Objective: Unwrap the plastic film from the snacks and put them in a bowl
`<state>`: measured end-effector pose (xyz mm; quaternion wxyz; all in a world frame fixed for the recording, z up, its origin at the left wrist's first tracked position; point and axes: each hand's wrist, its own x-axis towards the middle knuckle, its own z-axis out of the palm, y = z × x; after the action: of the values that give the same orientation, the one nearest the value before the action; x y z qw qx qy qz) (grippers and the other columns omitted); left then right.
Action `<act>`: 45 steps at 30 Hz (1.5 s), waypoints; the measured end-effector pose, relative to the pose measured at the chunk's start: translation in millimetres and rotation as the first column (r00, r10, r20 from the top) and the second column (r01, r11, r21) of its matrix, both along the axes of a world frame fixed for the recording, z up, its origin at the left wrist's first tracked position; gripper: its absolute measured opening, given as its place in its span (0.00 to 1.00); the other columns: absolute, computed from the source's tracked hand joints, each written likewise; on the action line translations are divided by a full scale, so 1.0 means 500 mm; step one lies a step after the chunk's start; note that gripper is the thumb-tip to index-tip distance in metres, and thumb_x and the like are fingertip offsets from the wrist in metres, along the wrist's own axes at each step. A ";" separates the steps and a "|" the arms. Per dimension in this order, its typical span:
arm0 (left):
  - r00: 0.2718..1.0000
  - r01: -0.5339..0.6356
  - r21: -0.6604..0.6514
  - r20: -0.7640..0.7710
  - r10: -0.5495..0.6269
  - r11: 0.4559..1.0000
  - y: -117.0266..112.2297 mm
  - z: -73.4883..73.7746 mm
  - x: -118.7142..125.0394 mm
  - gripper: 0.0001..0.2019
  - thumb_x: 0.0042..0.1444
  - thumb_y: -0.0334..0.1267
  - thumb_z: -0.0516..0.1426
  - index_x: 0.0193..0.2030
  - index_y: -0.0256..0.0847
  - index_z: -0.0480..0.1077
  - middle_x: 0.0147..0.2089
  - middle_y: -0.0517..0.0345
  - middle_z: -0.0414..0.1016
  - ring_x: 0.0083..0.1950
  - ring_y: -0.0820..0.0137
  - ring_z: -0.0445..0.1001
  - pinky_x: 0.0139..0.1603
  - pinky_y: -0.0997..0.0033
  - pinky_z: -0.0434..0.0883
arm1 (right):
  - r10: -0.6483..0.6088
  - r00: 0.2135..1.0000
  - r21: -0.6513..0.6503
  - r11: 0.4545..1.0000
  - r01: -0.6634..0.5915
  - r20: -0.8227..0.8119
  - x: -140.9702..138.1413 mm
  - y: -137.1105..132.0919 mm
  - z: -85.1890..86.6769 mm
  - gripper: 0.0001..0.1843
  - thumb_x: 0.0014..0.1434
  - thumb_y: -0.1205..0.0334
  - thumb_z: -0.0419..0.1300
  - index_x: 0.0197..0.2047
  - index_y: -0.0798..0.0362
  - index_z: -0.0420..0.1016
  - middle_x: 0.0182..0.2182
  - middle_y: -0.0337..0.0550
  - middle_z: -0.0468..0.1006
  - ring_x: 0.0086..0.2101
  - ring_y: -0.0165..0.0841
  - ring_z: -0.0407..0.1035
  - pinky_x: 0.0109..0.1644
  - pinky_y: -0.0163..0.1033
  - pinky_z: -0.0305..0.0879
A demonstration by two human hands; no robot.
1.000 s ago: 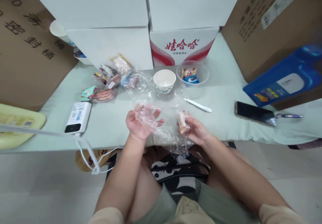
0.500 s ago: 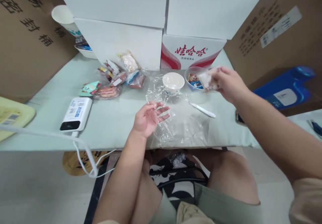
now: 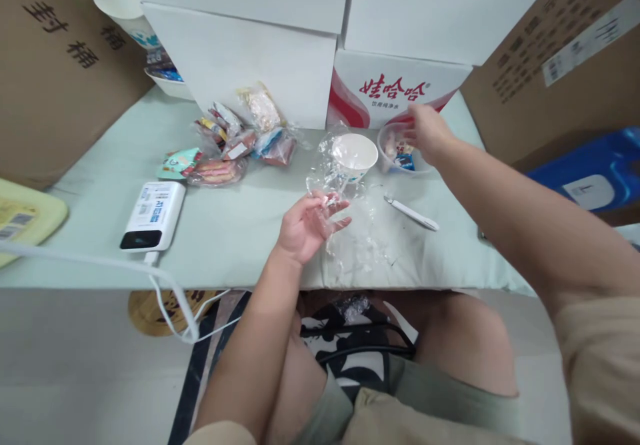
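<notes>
My left hand (image 3: 306,226) pinches a crumpled clear plastic bag (image 3: 345,242) between thumb and index finger, its other fingers spread. The thin film runs up beside a white paper bowl (image 3: 355,155) and down over the table. My right hand (image 3: 425,135) is over the rim of a clear plastic tub (image 3: 387,163), with its fingers apart and nothing visible in them. Inside the tub lie small snack packets (image 3: 404,160), one pale and one blue, partly covered by the hand. A white utility knife (image 3: 411,214) rests on the table in front of the tub.
Several wrapped snacks (image 3: 235,148) are heaped at the back left, beside a white power bank (image 3: 153,217) with a cable (image 3: 173,295). White cartons (image 3: 240,65) wall off the back. A blue container (image 3: 595,172) stands at right; a yellow-green board (image 3: 30,218) is at left.
My right hand has moved left and down to the tub, and the pale packet it held now appears inside the tub. My left hand still holds the plastic. The view has shifted slightly.
</notes>
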<state>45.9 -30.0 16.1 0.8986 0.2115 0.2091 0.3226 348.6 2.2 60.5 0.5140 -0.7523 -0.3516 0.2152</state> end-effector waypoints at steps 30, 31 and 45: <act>0.684 -0.028 0.357 -0.675 0.278 0.934 -0.003 -0.039 0.052 0.12 0.52 0.45 0.63 0.38 0.40 0.72 0.30 0.56 0.79 0.24 0.71 0.76 0.21 0.78 0.66 | 0.095 0.734 0.084 0.995 -0.052 -0.673 -0.110 -0.391 -0.173 0.56 0.51 0.54 0.69 0.74 0.32 0.41 0.43 0.40 0.82 0.40 0.37 0.78 0.45 0.44 0.75; 0.671 -0.041 0.369 -0.678 0.299 0.929 -0.003 -0.041 0.053 0.12 0.54 0.47 0.63 0.34 0.39 0.71 0.28 0.57 0.77 0.24 0.72 0.76 0.21 0.78 0.67 | 0.085 0.770 0.066 0.996 -0.056 -0.632 -0.111 -0.396 -0.174 0.53 0.52 0.55 0.69 0.74 0.34 0.44 0.40 0.39 0.82 0.39 0.37 0.78 0.45 0.44 0.75; 0.667 -0.115 0.390 -0.652 0.362 0.914 0.008 -0.033 0.003 0.21 0.52 0.41 0.62 0.53 0.48 0.66 0.24 0.65 0.75 0.22 0.72 0.76 0.21 0.79 0.65 | 0.180 0.831 0.121 0.983 -0.136 -0.526 -0.125 -0.402 -0.172 0.44 0.49 0.53 0.72 0.67 0.36 0.61 0.36 0.37 0.80 0.36 0.34 0.76 0.45 0.44 0.75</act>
<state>47.2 -25.8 -0.5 0.6503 0.4306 0.5113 0.3608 286.3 -198.7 -25.6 0.6012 -0.6100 -0.2635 0.4438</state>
